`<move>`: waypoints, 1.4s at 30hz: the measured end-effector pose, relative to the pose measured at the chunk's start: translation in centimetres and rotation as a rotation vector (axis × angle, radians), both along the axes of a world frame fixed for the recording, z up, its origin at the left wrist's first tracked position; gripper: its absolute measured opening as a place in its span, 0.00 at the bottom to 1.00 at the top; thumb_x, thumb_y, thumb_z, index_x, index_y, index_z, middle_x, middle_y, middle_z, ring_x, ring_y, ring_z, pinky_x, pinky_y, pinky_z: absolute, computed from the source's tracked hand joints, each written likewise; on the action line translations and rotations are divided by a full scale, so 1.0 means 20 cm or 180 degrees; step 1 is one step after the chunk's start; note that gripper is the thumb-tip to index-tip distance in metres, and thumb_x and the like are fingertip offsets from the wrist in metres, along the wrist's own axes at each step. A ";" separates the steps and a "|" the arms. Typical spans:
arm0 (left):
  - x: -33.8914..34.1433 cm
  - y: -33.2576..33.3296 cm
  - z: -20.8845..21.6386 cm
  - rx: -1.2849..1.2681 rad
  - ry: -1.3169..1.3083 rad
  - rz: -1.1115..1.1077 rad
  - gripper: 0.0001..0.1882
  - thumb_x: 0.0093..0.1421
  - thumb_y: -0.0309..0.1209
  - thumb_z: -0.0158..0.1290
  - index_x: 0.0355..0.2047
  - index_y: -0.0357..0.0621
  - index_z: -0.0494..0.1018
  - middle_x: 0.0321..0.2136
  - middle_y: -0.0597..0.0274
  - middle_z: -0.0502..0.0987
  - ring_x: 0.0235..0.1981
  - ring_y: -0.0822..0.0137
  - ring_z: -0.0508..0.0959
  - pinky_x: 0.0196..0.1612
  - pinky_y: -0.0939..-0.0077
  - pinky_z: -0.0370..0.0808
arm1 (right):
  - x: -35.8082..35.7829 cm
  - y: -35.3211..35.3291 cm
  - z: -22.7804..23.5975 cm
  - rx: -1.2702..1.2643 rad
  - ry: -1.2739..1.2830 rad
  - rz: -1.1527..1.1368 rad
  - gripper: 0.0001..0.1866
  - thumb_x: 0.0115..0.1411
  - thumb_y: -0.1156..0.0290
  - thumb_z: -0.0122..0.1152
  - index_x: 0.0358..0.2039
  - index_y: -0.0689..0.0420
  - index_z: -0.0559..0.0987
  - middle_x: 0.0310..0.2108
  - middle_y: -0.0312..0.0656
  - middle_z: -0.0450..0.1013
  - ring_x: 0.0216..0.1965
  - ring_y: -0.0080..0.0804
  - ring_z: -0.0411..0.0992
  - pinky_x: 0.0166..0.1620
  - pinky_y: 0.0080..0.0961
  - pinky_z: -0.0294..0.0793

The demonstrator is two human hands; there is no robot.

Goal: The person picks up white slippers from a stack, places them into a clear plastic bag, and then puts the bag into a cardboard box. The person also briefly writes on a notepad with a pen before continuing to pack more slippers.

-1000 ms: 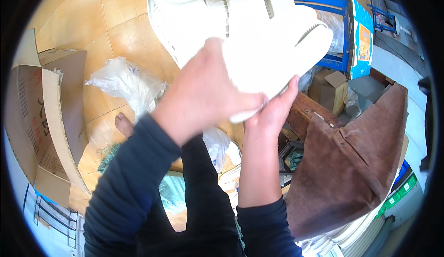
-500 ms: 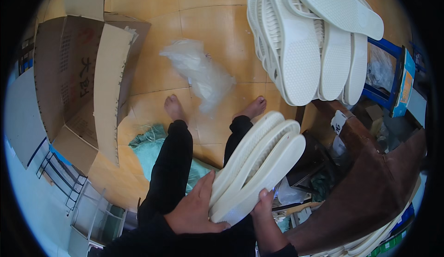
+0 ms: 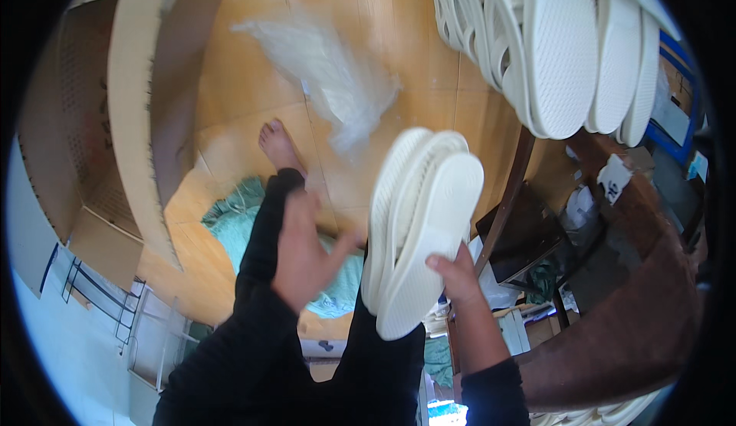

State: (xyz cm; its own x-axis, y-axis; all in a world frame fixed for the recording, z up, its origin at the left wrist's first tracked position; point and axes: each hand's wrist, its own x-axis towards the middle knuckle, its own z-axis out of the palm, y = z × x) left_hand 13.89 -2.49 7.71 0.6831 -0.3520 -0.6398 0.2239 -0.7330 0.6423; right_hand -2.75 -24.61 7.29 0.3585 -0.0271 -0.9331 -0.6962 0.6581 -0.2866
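A small stack of white shoe soles (image 3: 433, 242), nested against one another, hangs tilted in front of my legs. My right hand (image 3: 458, 273) grips its right edge, the thumb lying across the nearest sole; the other fingers are hidden behind. To the left of the stack, my left hand (image 3: 303, 253) is apart from it, slightly blurred, with thumb and fingers spread and nothing in them. A bigger pile of white soles (image 3: 563, 66) stands at the upper right, some showing ribbed edges and open hollows.
An open cardboard box (image 3: 130, 119) stands at the left. A crumpled clear plastic bag (image 3: 326, 73) lies on the tiled floor ahead. Beside my left leg is a green sack (image 3: 238, 231). A brown-covered table (image 3: 613, 334) bounds the right side, with more soles at its lower edge.
My left hand has let go of the soles and moved left and up. My right hand still holds them, now more upright. The whole view has shifted, with the big pile higher and farther right.
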 end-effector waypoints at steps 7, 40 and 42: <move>0.27 -0.36 -0.71 -0.0194 -0.0185 0.1901 0.20 0.56 0.33 0.64 0.47 0.37 0.74 0.33 0.60 0.79 0.33 0.69 0.76 0.43 0.71 0.72 | 0.18 -0.21 -0.58 0.0001 -0.0160 0.1453 0.42 0.50 0.65 0.75 0.63 0.65 0.66 0.53 0.48 0.74 0.55 0.36 0.72 0.60 0.30 0.68; 0.24 -0.22 -0.65 -0.1273 -0.0993 0.0072 0.24 0.53 0.21 0.55 0.52 0.39 0.73 0.29 0.55 0.72 0.34 0.51 0.76 0.39 0.63 0.74 | 1.18 0.25 -1.20 -0.0427 -0.0821 0.1942 0.38 0.47 0.75 0.74 0.60 0.63 0.71 0.55 0.47 0.73 0.54 0.37 0.72 0.59 0.33 0.69; 0.23 -0.20 -0.63 -0.1208 -0.0884 0.0215 0.26 0.55 0.21 0.55 0.56 0.40 0.70 0.30 0.53 0.72 0.34 0.49 0.75 0.39 0.61 0.74 | 1.19 0.29 -1.20 -0.0455 -0.0875 0.1812 0.37 0.48 0.74 0.74 0.59 0.63 0.71 0.54 0.46 0.73 0.53 0.37 0.72 0.58 0.33 0.70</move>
State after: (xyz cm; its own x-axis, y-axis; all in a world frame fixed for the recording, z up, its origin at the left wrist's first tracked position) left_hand 18.45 -6.50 -4.94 0.8395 -0.4746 -0.2645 0.0449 -0.4246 0.9043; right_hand 21.04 -18.79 -16.77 0.5788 0.1206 -0.8065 -0.8138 0.1498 -0.5616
